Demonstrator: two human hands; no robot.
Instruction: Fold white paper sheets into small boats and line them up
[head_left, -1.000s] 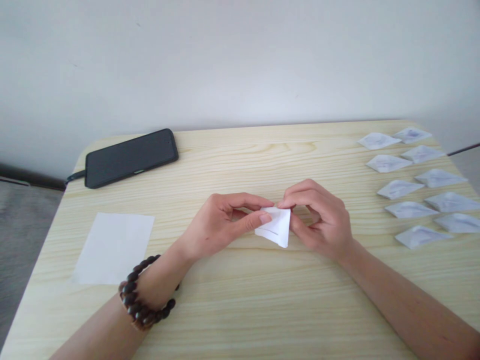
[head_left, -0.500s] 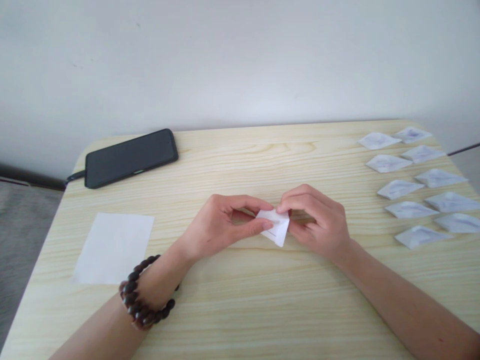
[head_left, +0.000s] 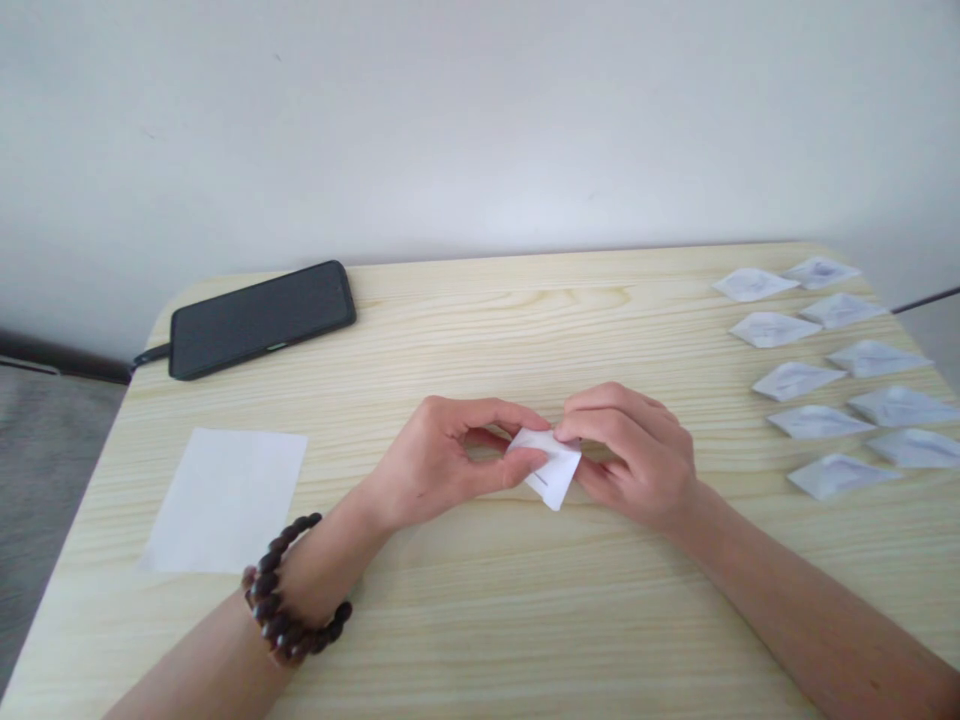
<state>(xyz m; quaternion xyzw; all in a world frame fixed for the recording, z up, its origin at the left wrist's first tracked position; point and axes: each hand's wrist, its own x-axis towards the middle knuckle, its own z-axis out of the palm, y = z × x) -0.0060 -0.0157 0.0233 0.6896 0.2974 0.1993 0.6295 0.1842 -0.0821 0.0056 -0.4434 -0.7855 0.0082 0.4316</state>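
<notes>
The left forearm comes in from the near left and slants far and right, a beaded bracelet around its wrist; the left hand is turned toward the right, its thumb and index finger curved into a narrow pinch on a small folded white paper. The thumb lies over the paper's left part, the index finger along its far edge. From the near right corner the other forearm slants far and left, and the right hand bends inward with fingers curled, its fingertips holding the paper's right side. The paper sits between the hands, about mid-table, tilted with one corner pointing near. On the wooden table, a flat white sheet lies left, a black phone far left, and ten folded paper pieces right.
</notes>
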